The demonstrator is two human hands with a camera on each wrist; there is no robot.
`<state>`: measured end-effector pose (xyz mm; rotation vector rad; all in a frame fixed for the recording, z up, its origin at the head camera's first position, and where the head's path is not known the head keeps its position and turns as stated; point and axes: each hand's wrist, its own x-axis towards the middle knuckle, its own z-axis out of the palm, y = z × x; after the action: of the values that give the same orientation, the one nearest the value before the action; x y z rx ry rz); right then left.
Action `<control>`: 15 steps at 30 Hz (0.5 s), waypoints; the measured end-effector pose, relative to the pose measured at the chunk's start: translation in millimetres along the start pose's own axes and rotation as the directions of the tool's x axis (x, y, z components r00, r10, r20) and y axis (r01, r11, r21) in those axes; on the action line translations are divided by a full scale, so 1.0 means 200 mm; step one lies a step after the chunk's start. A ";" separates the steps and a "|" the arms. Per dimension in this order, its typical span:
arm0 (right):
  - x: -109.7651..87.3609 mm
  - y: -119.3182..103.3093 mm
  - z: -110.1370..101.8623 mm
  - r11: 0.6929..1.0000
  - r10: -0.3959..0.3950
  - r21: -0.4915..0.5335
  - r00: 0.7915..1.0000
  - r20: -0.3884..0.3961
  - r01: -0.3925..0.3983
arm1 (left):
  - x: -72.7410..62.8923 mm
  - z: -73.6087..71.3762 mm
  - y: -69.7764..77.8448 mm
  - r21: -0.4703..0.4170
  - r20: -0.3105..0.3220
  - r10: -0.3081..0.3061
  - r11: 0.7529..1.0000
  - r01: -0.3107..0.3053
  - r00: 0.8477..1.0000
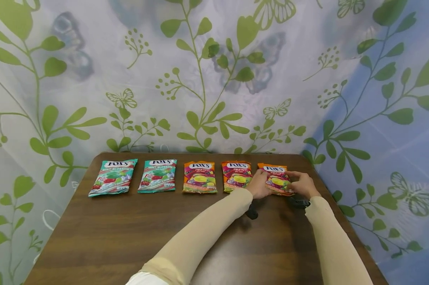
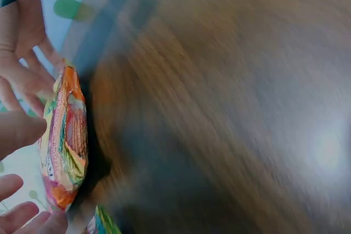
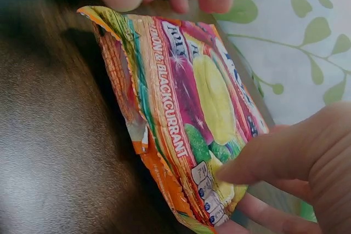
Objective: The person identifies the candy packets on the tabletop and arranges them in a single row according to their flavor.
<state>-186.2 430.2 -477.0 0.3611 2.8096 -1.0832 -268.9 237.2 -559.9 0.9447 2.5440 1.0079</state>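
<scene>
At the right end of the row lies an orange Fox's Fruits candy bag [image 1: 276, 181], between both hands. My right hand [image 1: 301, 185] pinches its right edge, thumb on the printed front and fingers behind, as the right wrist view shows. In that view the bag [image 3: 186, 102] is tilted, its near edge facing the camera. My left hand [image 1: 259, 185] is at the bag's left side, fingers extended and fingertips close by its edge. Seen from the left wrist, the left thumb [image 2: 22, 132] overlaps the bag's face.
Left of the hands lie two more orange Fruits bags [image 1: 200, 177] [image 1: 236, 174], then two teal Mint Blossom bags [image 1: 158, 176] [image 1: 114, 177], in a row along the back of the brown wooden table [image 1: 129, 233]. A leaf-patterned curtain [image 1: 207, 79] hangs right behind it.
</scene>
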 end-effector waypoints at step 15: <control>-0.10 -0.20 0.03 0.958 -0.224 -0.184 0.975 0.001 0.220 | -0.43 -0.46 0.29 0.268 -0.035 0.142 0.955 -0.128 0.989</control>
<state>-176.3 393.3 -451.7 0.0387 2.9918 -0.8480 -215.7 164.8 -454.2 1.1911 2.7396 0.7453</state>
